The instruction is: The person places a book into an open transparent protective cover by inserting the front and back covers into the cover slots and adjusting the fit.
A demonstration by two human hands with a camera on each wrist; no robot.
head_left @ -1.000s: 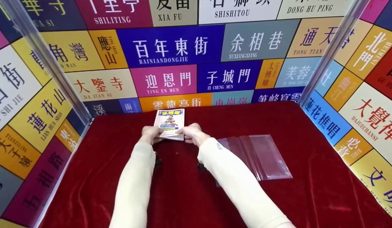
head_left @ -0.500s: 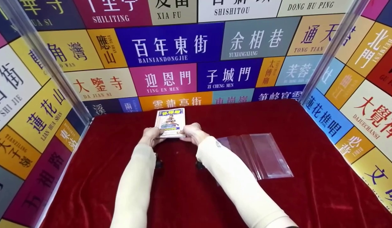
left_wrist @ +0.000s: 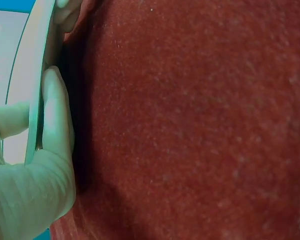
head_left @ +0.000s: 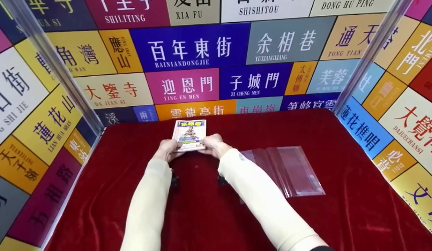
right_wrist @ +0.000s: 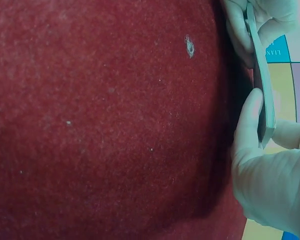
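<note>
A small thin book (head_left: 190, 135) with an illustrated cover and a blue-and-yellow title band faces up, near the far side of the table. My left hand (head_left: 166, 149) grips its near left corner, thumb on the cover and fingers underneath. On the near right corner, my right hand (head_left: 215, 144) pinches it the same way. In the left wrist view the book's edge (left_wrist: 36, 95) lies between thumb and fingers. From the right wrist, the book (right_wrist: 262, 85) shows edge-on, slightly bowed, apart from the red cloth, with both hands on it.
A clear plastic cover (head_left: 296, 170) lies on the red velvet cloth (head_left: 348, 195), right of the right hand and partly behind the right sleeve (head_left: 261, 195). Panels with printed place names (head_left: 188, 45) stand behind and at both sides, with metal posts at the corners.
The book has levelled slightly, and my right hand's fingers have shifted a little along its near right corner. Both hands stay on it. The head view has shifted slightly.
</note>
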